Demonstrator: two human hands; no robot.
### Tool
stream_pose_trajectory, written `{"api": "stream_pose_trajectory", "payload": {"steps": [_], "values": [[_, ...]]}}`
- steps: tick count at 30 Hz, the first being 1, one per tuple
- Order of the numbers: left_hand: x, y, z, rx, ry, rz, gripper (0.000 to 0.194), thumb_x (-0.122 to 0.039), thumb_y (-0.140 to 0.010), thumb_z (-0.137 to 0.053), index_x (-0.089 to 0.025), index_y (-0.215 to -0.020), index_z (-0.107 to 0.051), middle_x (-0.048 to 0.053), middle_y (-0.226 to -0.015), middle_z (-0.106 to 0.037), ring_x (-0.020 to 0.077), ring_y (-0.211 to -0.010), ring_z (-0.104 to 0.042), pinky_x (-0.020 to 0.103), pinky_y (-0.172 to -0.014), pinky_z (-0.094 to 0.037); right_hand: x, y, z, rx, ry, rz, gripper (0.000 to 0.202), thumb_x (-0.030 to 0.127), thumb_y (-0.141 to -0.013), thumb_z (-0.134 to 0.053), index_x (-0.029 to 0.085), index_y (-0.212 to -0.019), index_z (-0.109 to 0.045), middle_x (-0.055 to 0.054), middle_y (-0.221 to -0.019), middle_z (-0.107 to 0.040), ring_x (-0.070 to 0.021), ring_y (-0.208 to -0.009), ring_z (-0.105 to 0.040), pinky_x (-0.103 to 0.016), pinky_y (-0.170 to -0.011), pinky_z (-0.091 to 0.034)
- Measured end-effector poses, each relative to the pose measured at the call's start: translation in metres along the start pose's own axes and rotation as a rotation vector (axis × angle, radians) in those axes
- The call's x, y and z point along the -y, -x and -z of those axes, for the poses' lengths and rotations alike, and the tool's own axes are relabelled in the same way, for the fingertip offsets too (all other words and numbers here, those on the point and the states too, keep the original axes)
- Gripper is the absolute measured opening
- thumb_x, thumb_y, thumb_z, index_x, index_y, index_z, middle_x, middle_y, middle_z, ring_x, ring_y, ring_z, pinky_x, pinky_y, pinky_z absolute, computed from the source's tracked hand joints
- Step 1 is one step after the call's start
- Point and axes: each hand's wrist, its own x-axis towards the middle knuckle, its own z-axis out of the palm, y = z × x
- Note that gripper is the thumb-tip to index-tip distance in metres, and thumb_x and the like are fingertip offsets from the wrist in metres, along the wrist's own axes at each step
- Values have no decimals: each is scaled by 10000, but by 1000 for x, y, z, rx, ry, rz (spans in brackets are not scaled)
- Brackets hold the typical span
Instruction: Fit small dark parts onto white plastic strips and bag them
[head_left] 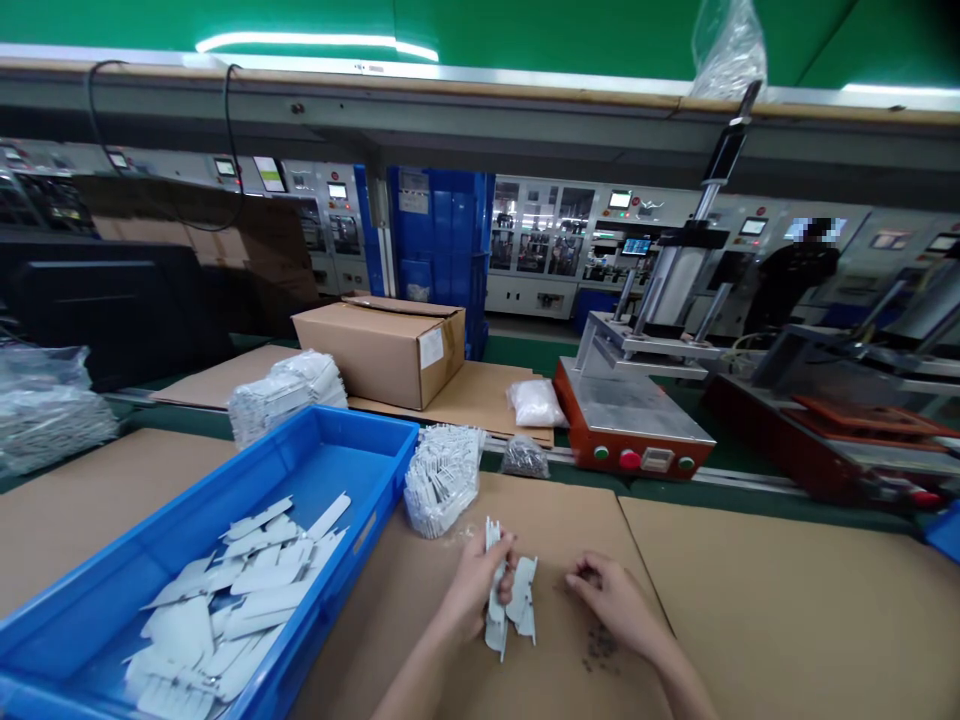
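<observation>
LH point(478, 585) w/ pcs point(496, 625), RH point(613, 598) nr 1 pile point(599, 646).

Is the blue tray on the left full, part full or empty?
Part full: pale flat pieces lie heaped toward its near end, while the blue tray shows bare floor at its far end.

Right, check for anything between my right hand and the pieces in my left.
Yes: on the cardboard, loose white pieces lie between your right hand and the held pieces in your left hand. The small dark parts lie off that line.
</observation>
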Motion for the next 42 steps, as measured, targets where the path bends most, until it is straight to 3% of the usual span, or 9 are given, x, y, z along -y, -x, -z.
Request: {"api": "stream_pose_trajectory", "payload": {"steps": [2, 6, 13, 23, 29, 35, 42], "values": [[4, 1, -2, 27, -160, -65, 249, -356, -628, -599, -175, -739, -469, -101, -434, -389, 17, -293, -270, 142, -319, -194, 6, 1, -6, 32, -142, -49, 126, 295, -665, -576, 177, -633, -546, 67, -469, -464, -74, -379, -388, -180, -373, -296], [12, 2, -4, 34, -475, -239, 214, -313, -591, -636, -147, -710, -573, -47, -499, -478, 63, -433, -413, 162, -416, -294, 16, 4, -22, 83, -419, -86, 229, 384, -671, -593, 173, -702, -510, 74, -499, -448, -54, -362, -363, -158, -327, -307], [11, 6, -7, 74, -589, -300, 228, -357, -655, -557, -136, -682, -610, -1, -572, -556, 111, -541, -475, 186, -497, -339, 29, 9, -32, 71, -666, -128, 273, 391, -638, -650, 166, -691, -504, 53, -530, -484, -55, -423, -397, -142, -358, -331], [9, 9, -8, 170, -607, -309, 224, -344, -719, -481, -135, -705, -559, -3, -601, -560, 97, -539, -468, 188, -507, -353, 26, 9, -34, 54, -715, -83, 236, 346, -661, -652, 150, -680, -521, 41, -531, -494, -54, -444, -401, -143, -375, -356], [17, 5, -8, 153, -561, -172, 232, -382, -709, -481, -156, -735, -524, -76, -422, -421, 52, -339, -332, 161, -356, -259, 25, 9, -37, 86, -728, -49, 201, 324, -688, -631, 145, -685, -538, 7, -622, -546, -77, -511, -442, -169, -432, -387], [15, 6, -8, 164, -484, -113, 242, -404, -693, -491, -163, -722, -500, -82, -428, -418, 31, -308, -298, 148, -331, -229, 27, 9, -38, 86, -769, -41, 192, 316, -675, -643, 153, -701, -546, 5, -658, -553, -96, -566, -473, -193, -505, -403], [12, 6, -10, 177, -396, -59, 206, -382, -689, -495, -181, -714, -454, -103, -401, -352, 28, -287, -262, 141, -301, -214, 24, 7, -37, -28, -559, 52, 206, 340, -652, -646, 156, -693, -562, 7, -634, -547, -121, -586, -500, -216, -552, -416]]}}
